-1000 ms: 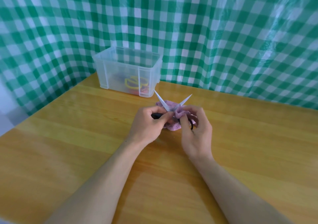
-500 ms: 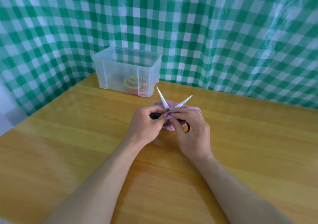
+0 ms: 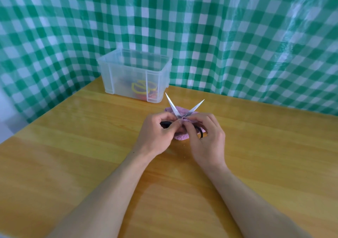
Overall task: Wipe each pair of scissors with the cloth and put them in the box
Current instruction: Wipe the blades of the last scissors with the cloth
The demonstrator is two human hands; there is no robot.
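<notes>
Plainly, black-handled scissors (image 3: pixel 173 108) splay open over pink cloth (image 3: pixel 181 136).

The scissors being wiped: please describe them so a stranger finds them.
On the wooden table, before the clear box, the left hand holds the scissors, the right hand a pink cloth. The blades spread in a V and the handles are black; pairs in the box are yellow and red.
</notes>
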